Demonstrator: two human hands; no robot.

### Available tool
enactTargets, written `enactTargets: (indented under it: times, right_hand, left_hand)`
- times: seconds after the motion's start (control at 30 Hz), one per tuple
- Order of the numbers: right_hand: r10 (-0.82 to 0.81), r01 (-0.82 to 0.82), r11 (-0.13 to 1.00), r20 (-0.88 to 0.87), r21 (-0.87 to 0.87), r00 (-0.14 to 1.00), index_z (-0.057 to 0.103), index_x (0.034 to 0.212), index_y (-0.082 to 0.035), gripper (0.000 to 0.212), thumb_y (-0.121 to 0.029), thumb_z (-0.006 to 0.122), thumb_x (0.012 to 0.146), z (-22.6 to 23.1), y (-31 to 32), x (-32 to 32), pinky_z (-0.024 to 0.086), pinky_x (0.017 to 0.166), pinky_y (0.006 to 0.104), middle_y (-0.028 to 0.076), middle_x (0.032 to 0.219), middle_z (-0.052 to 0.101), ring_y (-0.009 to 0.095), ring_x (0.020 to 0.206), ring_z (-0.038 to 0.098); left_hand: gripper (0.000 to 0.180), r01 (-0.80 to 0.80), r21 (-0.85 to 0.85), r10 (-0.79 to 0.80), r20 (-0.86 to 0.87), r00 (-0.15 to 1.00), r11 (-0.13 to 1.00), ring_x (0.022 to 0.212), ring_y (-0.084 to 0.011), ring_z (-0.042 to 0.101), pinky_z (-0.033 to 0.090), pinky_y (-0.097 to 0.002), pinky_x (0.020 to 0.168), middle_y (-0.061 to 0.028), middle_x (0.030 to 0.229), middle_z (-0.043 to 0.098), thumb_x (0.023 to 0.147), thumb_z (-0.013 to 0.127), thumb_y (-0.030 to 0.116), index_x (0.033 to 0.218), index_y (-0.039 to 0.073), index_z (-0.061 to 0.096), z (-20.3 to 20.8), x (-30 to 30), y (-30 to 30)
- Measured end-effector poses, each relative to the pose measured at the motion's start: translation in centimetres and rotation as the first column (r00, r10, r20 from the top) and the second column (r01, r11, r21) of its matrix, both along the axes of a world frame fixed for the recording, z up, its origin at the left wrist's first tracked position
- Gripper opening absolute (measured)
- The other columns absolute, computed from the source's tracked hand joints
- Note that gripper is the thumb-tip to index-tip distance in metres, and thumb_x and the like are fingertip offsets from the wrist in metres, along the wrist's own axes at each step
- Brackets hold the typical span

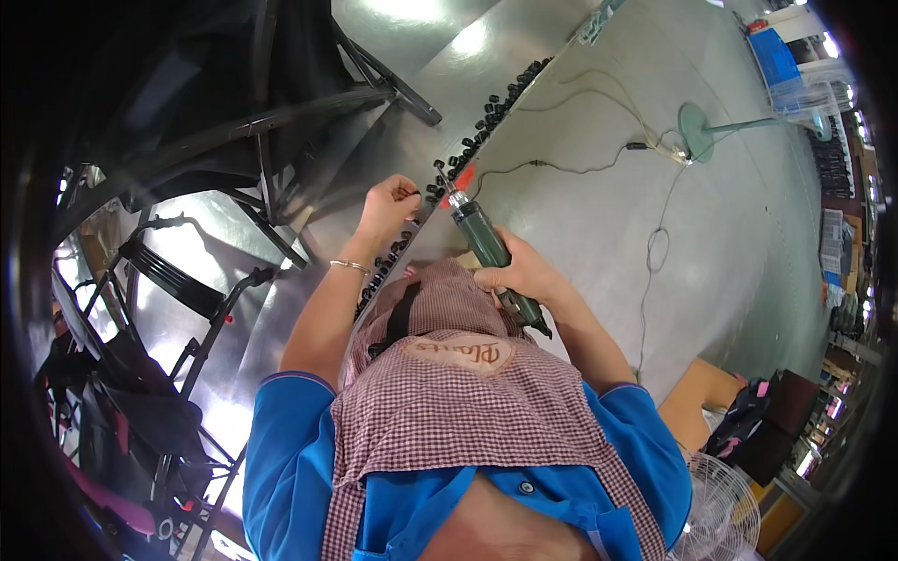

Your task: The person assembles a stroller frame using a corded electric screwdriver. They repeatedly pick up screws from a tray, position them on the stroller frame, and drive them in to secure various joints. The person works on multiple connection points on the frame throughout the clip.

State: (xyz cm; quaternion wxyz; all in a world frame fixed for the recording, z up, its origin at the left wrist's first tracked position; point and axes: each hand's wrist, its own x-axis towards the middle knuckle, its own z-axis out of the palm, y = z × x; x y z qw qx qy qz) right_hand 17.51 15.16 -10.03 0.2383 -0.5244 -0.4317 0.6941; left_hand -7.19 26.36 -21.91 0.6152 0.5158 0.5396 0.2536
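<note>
My right hand (526,272) grips a dark green powered screwdriver (485,241) with an orange-red tip pointing at a row of small black parts (472,140) along a long metal strip. My left hand (388,208) is pinched on one small black part at that row, just left of the tool tip. A thin bracelet sits on my left wrist. I wear a blue shirt and a red checked apron (468,402).
A thin cable (599,166) trails across the grey floor. A green fan base (697,131) stands far right, a white fan (720,510) at lower right. Black metal frames and chairs (187,280) crowd the left. A blue crate (774,54) sits at top right.
</note>
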Motion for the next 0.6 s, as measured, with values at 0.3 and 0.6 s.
enactTargets:
  times: [0.3, 0.6]
  right_hand:
    - [0.084, -0.085, 0.995, 0.021, 0.051, 0.996, 0.04, 0.136, 0.006, 0.1, -0.045, 0.087, 0.063, 3.3, 0.2, -2.2, 0.05, 0.071, 0.0285, 0.006, 0.095, 0.054, 0.015, 0.082, 0.057]
    - [0.062, -0.061, 0.997, -0.033, 0.045, 0.998, 0.038, 0.137, 0.004, 0.096, -0.036, 0.087, 0.065, 4.3, 1.1, -2.5, 0.051, 0.06, 0.0281, 0.007, 0.092, 0.056, 0.014, 0.071, 0.059]
  left_hand:
    - [0.022, -0.268, -0.077, 0.273, 0.441, 0.855, 0.96, 0.081, -0.0177, 0.066, 0.061, -0.0313, 0.068, -0.0105, 0.093, 0.067, 0.087, 0.062, -0.005, 0.109, -0.007, 0.063, 8.1, 0.0, 0.6]
    - [0.02, -0.286, 0.145, 0.205, 0.414, 0.887, 0.947, 0.08, -0.0161, 0.066, 0.059, -0.0277, 0.071, -0.0072, 0.095, 0.064, 0.085, 0.06, -0.011, 0.104, -0.007, 0.066, 9.6, 0.2, 0.9]
